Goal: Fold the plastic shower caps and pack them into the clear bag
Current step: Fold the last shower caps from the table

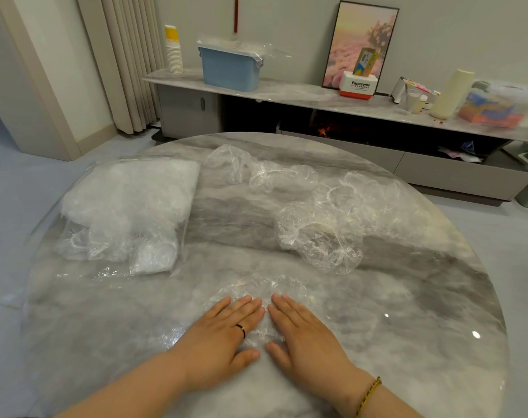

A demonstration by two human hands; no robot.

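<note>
Thin clear plastic makes up the shower cap (256, 289), which lies flat on the table (407, 297) near the front edge. The left hand (223, 333) and the right hand (305, 333) press down on it side by side, fingers straight and flat, gripping nothing. The cap looks very light, soft and slippery, so it may slide or puff up. The crinkly rim is probably the best place to pinch. More loose caps (320, 230) sit further back on the right. The clear bag (127, 206), partly full, lies to the left.
</note>
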